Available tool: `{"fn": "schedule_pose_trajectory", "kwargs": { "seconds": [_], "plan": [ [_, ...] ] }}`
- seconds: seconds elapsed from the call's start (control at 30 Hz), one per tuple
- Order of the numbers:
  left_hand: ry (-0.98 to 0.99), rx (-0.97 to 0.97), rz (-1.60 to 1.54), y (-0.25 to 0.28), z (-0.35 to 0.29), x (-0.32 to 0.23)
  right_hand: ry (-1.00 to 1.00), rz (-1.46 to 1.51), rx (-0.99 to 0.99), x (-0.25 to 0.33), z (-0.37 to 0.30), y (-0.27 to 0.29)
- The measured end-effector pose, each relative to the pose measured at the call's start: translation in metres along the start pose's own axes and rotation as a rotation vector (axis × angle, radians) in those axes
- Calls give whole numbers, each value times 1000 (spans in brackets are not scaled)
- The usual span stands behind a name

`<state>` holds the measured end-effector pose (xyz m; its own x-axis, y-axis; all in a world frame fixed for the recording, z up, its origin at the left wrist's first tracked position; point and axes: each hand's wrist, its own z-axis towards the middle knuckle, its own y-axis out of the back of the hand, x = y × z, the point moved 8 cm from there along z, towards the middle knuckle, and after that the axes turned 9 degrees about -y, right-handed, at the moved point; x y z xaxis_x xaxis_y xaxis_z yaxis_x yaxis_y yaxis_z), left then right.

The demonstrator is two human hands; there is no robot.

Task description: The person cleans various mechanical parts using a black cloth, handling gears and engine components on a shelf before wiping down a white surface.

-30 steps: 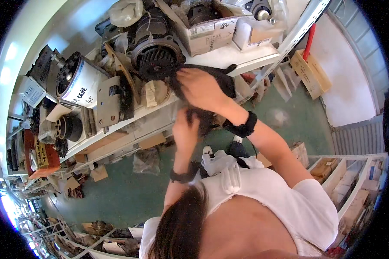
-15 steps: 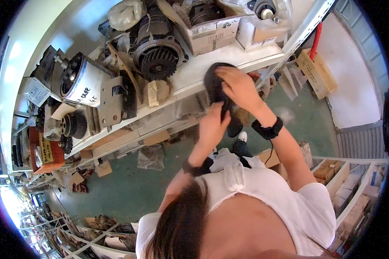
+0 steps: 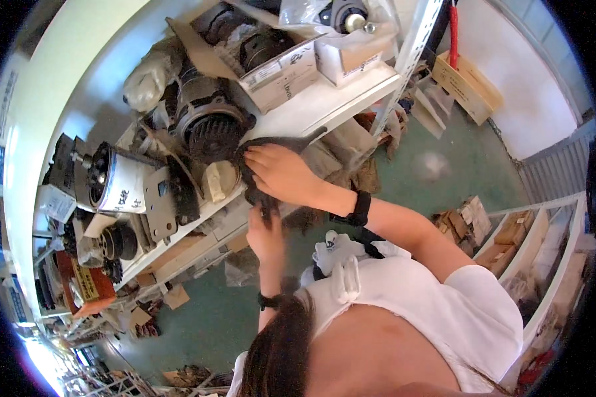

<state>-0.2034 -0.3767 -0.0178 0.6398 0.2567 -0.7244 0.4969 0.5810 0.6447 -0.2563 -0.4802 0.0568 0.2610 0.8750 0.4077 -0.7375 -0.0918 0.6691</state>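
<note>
A black, limp cloth-like piece (image 3: pixel 286 141) is at the front edge of the upper shelf, just right of a dark gear on a flanged metal unit (image 3: pixel 213 135). My right hand (image 3: pixel 281 173) grips it from above, fingers bent over its near side. One narrow end trails right over the shelf edge. Below, my left hand (image 3: pixel 266 239) pinches the piece's hanging lower part, somewhat blurred. What lies under my right palm is hidden. Beside the fingers rests a pale round part (image 3: pixel 220 180) with a paper tag.
Open cartons (image 3: pixel 281 83) with wrapped parts stand farther along the shelf. Left are a white cylinder (image 3: pixel 127 182) and a flat metal plate (image 3: pixel 160 208) with holes. A perforated white post (image 3: pixel 404 73) bounds the shelf at right. Behind it stands a wooden box (image 3: pixel 467 86) on the floor.
Both hands have moved left with the black piece, from beyond the shelf's edge to beside the gear. The piece now spreads sideways. My view has shifted too.
</note>
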Motion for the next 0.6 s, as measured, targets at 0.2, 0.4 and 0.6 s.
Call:
{"fn": "schedule_pose_trajectory", "kwargs": {
  "seconds": [0.2,0.4,0.6],
  "plan": [
    [-320,67,36,-45,15,-50,2,42,66,-29,-4,20],
    [-395,264,-95,-128,36,-95,-186,-150,-71,-105,-16,90],
    [-508,387,-128,-175,56,-164,-361,-394,-119,-177,-32,140]
  ]
}}
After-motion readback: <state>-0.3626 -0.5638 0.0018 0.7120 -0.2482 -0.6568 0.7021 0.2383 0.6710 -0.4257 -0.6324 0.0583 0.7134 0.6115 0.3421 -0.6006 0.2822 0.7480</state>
